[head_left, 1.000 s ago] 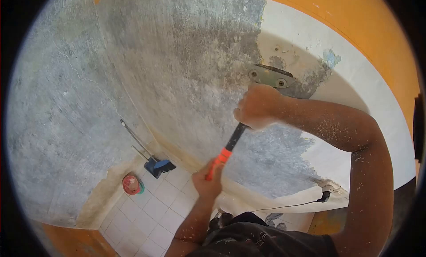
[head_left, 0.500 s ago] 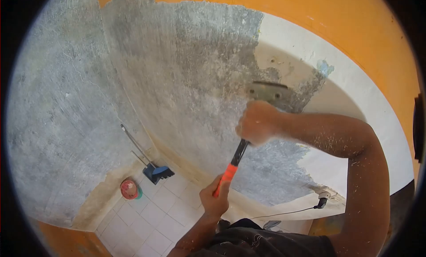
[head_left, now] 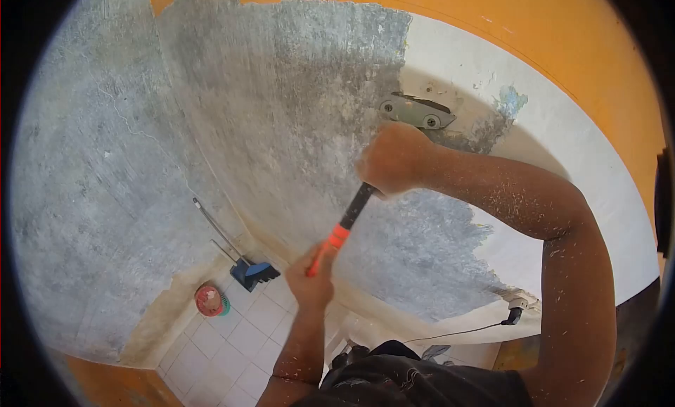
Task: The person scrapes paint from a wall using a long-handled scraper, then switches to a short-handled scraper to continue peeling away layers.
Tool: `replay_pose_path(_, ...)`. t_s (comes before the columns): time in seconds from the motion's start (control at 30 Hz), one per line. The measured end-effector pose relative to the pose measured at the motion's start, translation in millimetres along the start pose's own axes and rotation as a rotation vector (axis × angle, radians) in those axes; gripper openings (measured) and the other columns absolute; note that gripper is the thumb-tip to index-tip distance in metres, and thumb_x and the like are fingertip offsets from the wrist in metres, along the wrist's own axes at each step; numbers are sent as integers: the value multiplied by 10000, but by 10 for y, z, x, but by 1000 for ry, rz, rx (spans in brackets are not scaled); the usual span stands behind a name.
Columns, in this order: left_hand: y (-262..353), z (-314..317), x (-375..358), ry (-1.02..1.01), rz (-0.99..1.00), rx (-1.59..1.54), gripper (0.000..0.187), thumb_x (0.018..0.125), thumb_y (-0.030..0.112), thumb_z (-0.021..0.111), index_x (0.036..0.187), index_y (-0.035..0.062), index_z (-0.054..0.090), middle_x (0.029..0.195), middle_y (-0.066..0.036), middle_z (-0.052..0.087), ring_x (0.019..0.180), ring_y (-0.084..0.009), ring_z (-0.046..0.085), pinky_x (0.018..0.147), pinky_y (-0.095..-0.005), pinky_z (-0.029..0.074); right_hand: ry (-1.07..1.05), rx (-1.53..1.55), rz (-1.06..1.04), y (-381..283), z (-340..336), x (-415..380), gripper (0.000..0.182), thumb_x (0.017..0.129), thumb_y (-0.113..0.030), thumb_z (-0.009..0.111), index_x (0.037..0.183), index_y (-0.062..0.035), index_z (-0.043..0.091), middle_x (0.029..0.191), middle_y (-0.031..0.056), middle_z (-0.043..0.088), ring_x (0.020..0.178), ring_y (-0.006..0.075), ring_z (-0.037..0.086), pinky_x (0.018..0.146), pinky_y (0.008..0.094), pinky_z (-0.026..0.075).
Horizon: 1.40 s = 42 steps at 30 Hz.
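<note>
Both my hands grip a long-handled wall scraper (head_left: 359, 205) with a black and orange handle and a wide, bolted metal head. My right hand (head_left: 396, 159) is closed around the upper handle, just below the head. Lower down, my left hand (head_left: 310, 279) wraps the orange grip end. The scraper head (head_left: 416, 111) lies over the wall at the edge between bare grey plaster (head_left: 309, 125) and remaining white paint (head_left: 457, 55). Flecks of paint dust cling to my right arm.
A blue broom and dustpan (head_left: 247, 272) lean in the wall corner. Beside them on the white floor tiles (head_left: 232, 361) stands a red and green bucket (head_left: 210, 301). A plug (head_left: 515, 314) with a cable sits in a socket low on the right. Orange paint (head_left: 548, 34) covers the upper wall.
Both hands and the scraper have moved up and to the left, and the head now sits higher on the wall. The grip is the same.
</note>
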<state>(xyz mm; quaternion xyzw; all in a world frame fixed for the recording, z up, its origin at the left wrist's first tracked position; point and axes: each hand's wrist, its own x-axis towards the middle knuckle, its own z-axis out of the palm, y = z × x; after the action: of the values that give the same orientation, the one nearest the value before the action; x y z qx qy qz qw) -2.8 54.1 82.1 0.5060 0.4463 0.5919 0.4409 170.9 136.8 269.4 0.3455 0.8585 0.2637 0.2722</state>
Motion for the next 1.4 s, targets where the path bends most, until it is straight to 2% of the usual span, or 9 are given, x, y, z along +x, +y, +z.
replay_pose_path(0.1,17,-48,-72,63,26,-53,229,872,173,610,965,-28,670,570,47,476,495,-20,395,446,-198,290,191,63,68,-62,-107,-8,212,732,-340,618,663,-145,570,638,3,608,618,193,620,616,353,462)
replay_pose_path(0.2,-67,69,-411,-36,-5,-63,224,832,135,670,971,-42,661,624,59,509,575,-26,423,488,-195,340,-168,-3,23,-92,-173,-86,218,709,-347,633,673,-138,585,645,14,614,636,198,631,632,342,462)
replay_pose_path(0.33,-105,56,157,-8,-28,-23,245,835,147,666,979,-52,653,670,38,561,628,-39,472,554,-205,412,136,-3,61,44,-46,-19,176,720,-309,628,700,-137,597,643,9,616,649,181,631,655,332,458)
replay_pose_path(0.57,-213,160,-257,-16,-4,-24,244,812,145,690,960,-48,665,687,14,582,657,-39,493,581,-198,426,-39,-28,43,-79,-59,-126,156,707,-284,639,685,-136,597,621,-5,608,627,188,627,658,339,464)
replay_pose_path(0.8,50,-5,-41,26,0,36,255,800,148,709,964,-43,669,685,1,589,648,-54,505,571,-232,434,181,24,103,-61,-115,-106,168,705,-299,634,657,-144,591,611,-8,602,607,173,620,620,323,469)
replay_pose_path(0.9,-108,121,-206,-13,34,-12,247,801,143,706,967,-36,669,671,17,551,635,-47,489,544,-239,418,-47,32,73,-102,-31,-138,168,686,-298,635,642,-142,592,607,1,604,613,178,623,605,328,463)
replay_pose_path(1.1,141,15,249,59,51,-39,205,825,151,679,887,-44,667,613,58,478,578,-23,393,482,-210,334,283,5,150,26,-111,-42,148,665,-290,638,645,-149,596,599,15,609,605,189,631,630,332,447)
replay_pose_path(1.23,-42,118,-283,-12,41,-3,196,807,125,698,896,-45,663,642,59,502,582,-30,408,483,-207,332,-24,41,81,-179,-34,-193,135,679,-294,636,662,-163,607,622,17,616,658,197,639,650,325,444)
replay_pose_path(1.4,28,45,287,9,-47,-120,196,807,128,699,921,-31,674,654,61,526,595,-19,428,525,-183,364,236,38,123,62,-51,-46,152,684,-283,639,661,-137,603,647,14,622,643,195,631,627,331,450)
